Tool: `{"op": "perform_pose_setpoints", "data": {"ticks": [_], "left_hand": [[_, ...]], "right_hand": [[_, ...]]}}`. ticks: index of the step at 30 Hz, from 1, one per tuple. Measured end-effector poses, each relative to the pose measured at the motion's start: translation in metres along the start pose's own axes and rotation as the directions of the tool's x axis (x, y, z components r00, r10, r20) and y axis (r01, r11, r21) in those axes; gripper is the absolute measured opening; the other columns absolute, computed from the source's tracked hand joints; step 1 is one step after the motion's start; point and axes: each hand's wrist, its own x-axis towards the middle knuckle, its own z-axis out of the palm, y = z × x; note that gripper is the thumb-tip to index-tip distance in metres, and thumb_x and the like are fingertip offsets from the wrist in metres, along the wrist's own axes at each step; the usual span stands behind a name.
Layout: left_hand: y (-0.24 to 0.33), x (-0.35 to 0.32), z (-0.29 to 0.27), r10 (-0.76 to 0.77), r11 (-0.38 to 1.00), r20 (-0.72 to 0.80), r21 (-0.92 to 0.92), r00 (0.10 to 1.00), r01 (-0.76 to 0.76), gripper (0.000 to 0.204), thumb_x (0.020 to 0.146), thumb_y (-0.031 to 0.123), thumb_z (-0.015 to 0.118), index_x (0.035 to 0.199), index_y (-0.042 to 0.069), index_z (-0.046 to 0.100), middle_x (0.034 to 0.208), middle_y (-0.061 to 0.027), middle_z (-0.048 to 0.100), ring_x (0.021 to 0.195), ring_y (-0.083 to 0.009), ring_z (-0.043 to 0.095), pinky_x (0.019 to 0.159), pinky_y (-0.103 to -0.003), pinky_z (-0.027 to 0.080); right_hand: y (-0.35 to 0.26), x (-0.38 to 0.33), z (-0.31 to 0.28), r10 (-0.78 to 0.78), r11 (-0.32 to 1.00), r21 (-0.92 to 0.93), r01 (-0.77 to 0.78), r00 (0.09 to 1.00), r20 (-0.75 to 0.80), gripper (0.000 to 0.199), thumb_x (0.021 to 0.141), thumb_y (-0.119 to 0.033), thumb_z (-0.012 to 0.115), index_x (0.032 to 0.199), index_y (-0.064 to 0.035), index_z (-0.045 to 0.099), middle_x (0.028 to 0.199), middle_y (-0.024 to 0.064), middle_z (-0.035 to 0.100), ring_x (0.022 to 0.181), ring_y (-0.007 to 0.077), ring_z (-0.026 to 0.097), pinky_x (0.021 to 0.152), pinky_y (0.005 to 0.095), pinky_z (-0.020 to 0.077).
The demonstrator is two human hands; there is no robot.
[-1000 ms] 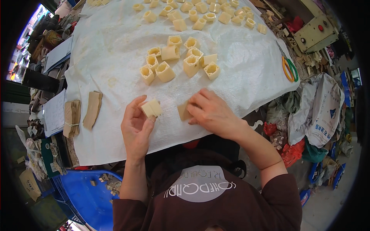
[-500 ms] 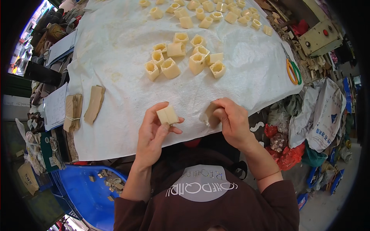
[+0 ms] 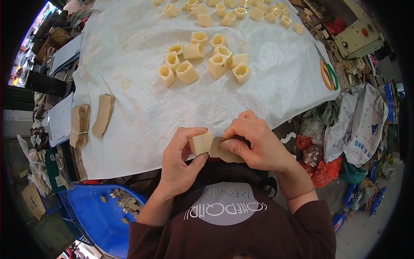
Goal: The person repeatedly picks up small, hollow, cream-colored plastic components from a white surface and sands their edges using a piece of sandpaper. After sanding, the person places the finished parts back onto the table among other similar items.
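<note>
Above the table's near edge, my left hand (image 3: 180, 166) pinches a small cream hollow-looking block (image 3: 201, 143) between thumb and fingers; a fine line runs across its face. Close beside it, my right hand (image 3: 261, 144) grips a curved piece of brown sandpaper (image 3: 218, 150), thumb on top. The sandpaper's edge meets or nearly meets the block's right side; I cannot tell if they touch. Farther back on the white sheet (image 3: 138, 129) stands a cluster of similar hollow cream blocks (image 3: 186, 72), angular outside with rough openings.
Many more cream pieces (image 3: 205, 20) lie at the far end. Stacked brown strips (image 3: 103, 115) and a tied bundle (image 3: 79, 125) rest at left. Scissors (image 3: 328, 75) with orange and green handles lie at right. A blue tub (image 3: 97, 220) with scraps stands lower left; bags (image 3: 366, 125) crowd the right.
My left hand has moved right and down with the block, turning it. My right hand has brought the sandpaper down and left, up to the block's side.
</note>
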Motion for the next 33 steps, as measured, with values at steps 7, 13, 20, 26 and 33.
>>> {"op": "perform_pose_setpoints", "data": {"ticks": [7,13,20,26,33], "left_hand": [[0.006,-0.003,0.009,-0.012,0.998,0.026,-0.067,1.000,0.014,0.047,0.071,-0.015,0.052,0.115,0.000,0.048,0.103,-0.0064,0.045,0.096,-0.0150,0.053,0.083,-0.027,0.045],[0.006,-0.003,0.010,-0.041,0.995,0.034,-0.085,0.999,0.043,0.048,0.070,-0.015,0.051,0.115,0.000,0.047,0.103,-0.0065,0.045,0.096,-0.0147,0.052,0.082,-0.026,0.044],[0.008,-0.003,0.012,-0.053,0.992,0.055,-0.111,0.997,0.058,0.047,0.070,-0.014,0.052,0.115,0.000,0.047,0.103,-0.0065,0.045,0.096,-0.0142,0.052,0.082,-0.026,0.044],[0.011,-0.003,0.015,-0.062,0.989,0.050,-0.134,0.997,0.068,0.047,0.071,-0.014,0.053,0.116,-0.001,0.047,0.105,-0.0074,0.045,0.100,-0.0153,0.051,0.085,-0.027,0.044],[0.008,-0.002,0.016,0.069,0.997,0.048,-0.031,0.996,-0.068,0.050,0.069,-0.015,0.053,0.116,0.000,0.047,0.107,-0.0092,0.046,0.101,-0.0173,0.052,0.085,-0.027,0.044]], "right_hand": [[-0.004,0.000,0.000,0.059,0.998,0.026,-0.060,0.998,0.036,0.011,0.075,-0.016,0.062,0.077,-0.0062,0.057,0.063,0.0047,0.052,0.064,0.0210,0.038,0.072,0.0322,0.0314],[-0.003,-0.002,0.002,0.112,0.990,0.081,-0.115,0.993,0.043,0.012,0.076,-0.017,0.062,0.079,-0.0058,0.058,0.062,0.0047,0.052,0.069,0.0205,0.036,0.072,0.0323,0.0312],[-0.001,-0.002,0.002,0.104,0.991,0.080,-0.107,0.994,0.043,0.014,0.076,-0.019,0.061,0.079,-0.0058,0.058,0.060,0.0046,0.051,0.068,0.0198,0.036,0.072,0.0320,0.0308],[0.002,-0.001,0.001,0.060,0.993,0.103,-0.063,0.997,0.038,0.014,0.077,-0.019,0.060,0.077,-0.0059,0.056,0.059,0.0048,0.051,0.062,0.0194,0.036,0.074,0.0320,0.0304],[0.006,0.002,-0.003,-0.056,0.995,0.086,0.054,0.998,0.026,0.013,0.075,-0.018,0.061,0.077,-0.0069,0.055,0.069,0.0045,0.053,0.066,0.0202,0.043,0.077,0.0334,0.0294]]}}
